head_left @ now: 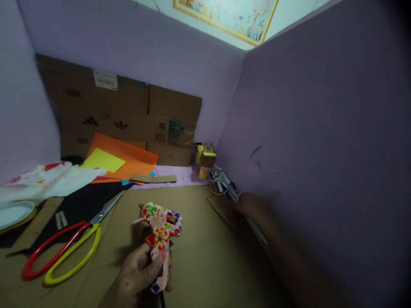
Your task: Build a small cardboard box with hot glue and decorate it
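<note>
My left hand [136,271] is wrapped around the handle of a flower-patterned glue gun [161,239], held over the cardboard sheet with its nozzle to the upper left. A dark cord hangs from the bottom of the handle. On the right, my right hand [252,209] reaches down beside the purple wall, close to a power strip [229,186] with a coiled white cable [218,185]. Its fingers are dim and blurred, so what they touch is unclear. A thin dark cord or stick [221,216] lies just left of that hand.
Scissors [99,218] with red and yellow handles lie open at left. Behind are orange paper [135,156], yellow paper [102,160], a cardboard strip [154,178] and a cloth [54,179]. A cat-eared cardboard figure [208,160] stands near the corner. A cardboard box panel [128,102] leans behind.
</note>
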`<state>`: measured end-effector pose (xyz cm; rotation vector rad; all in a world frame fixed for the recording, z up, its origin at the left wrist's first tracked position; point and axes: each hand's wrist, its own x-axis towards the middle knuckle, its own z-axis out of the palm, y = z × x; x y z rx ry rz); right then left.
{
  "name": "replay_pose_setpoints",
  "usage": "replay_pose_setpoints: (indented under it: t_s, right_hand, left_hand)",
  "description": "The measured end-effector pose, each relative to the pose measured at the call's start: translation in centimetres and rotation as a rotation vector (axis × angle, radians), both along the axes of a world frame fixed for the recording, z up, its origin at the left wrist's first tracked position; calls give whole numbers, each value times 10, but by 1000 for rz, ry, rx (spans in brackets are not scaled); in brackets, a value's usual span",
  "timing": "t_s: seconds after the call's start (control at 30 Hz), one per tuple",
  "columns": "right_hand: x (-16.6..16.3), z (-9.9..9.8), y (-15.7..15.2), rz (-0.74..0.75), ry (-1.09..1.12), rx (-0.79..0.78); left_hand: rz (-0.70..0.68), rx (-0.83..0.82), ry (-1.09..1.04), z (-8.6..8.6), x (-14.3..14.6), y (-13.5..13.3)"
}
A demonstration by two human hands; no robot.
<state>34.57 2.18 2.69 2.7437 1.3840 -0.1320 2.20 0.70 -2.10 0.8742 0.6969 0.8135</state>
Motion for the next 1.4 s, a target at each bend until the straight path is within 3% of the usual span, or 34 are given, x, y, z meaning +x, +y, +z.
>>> replay_pose_setpoints:
  t_s: [0.13,0.27,0.33,0.4,0.5,0.83,1.4]
  right_hand:
    - [-18,11,-34,125,74,109]
    - [-56,13,-71,376,258,274]
    - [-75,12,-85,604,398,585]
    - [-90,11,-92,721,364,822]
    - [-106,9,-94,777,255,998]
    - [-122,-2,-88,833,29,1064]
    - [-117,-11,-92,858,-85,1059]
  left_hand:
    - [-35,5,-27,9,0,-1]
    - [-73,10,-51,15,-3,-3]
    - [-88,11,-81,15,-4,-2]
    - [-104,16,-107,14,-5,-1]
    - [-119,29,-108,11,-6,0]
    - [-143,45,-58,17,-5,-7]
    - [-133,76,-51,16,-4,-6]
